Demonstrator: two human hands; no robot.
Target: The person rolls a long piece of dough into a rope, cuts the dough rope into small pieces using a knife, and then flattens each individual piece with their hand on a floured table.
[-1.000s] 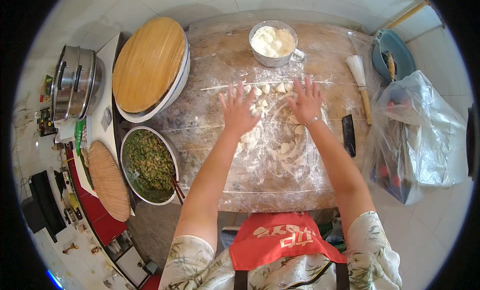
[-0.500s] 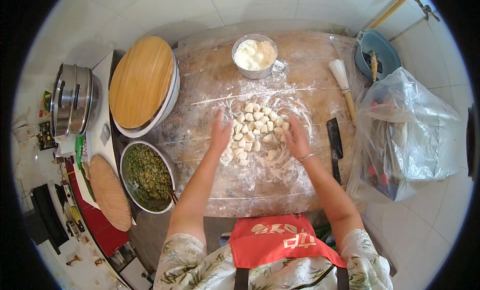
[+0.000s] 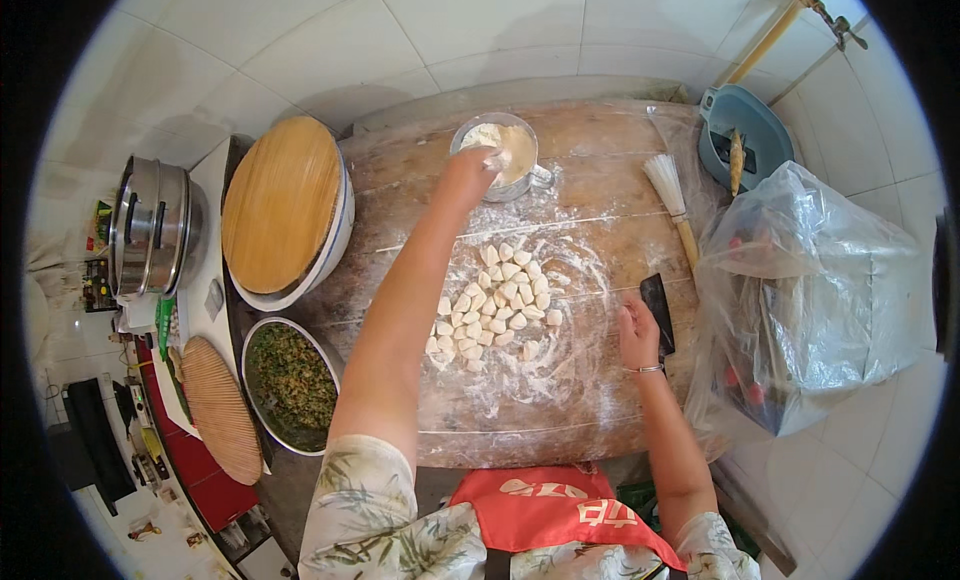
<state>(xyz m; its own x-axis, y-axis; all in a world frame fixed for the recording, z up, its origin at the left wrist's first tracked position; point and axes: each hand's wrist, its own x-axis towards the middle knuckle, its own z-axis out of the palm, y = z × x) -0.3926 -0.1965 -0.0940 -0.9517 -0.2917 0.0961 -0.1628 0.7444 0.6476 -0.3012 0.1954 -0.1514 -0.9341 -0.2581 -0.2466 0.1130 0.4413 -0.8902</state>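
My left hand [image 3: 468, 178] reaches over the near rim of a metal measuring cup [image 3: 516, 188] holding pale flour [image 3: 515, 145]. Its fingers are bunched at the flour, and the fingertips look white. My right hand [image 3: 638, 332] is loosely curled at the left edge of a black cleaver [image 3: 656, 305], whose handle is mostly hidden by the wrist. I see nothing held in that hand. Between my arms, a cluster of small cut dough pieces [image 3: 507, 292] lies on the floured wooden board [image 3: 560, 435].
At left stand a bowl of green filling [image 3: 290, 385], a basin with a round wooden lid [image 3: 283, 205] and steel pots [image 3: 150, 230]. A white-bristled brush [image 3: 668, 190], a plastic-covered box [image 3: 810, 300] and a blue-grey basin [image 3: 745, 130] sit at right. Tiled walls rise behind.
My left hand has gone from beside the dough pieces to the flour cup. My right hand has moved right to the cleaver. The dough cluster has a slightly different spread.
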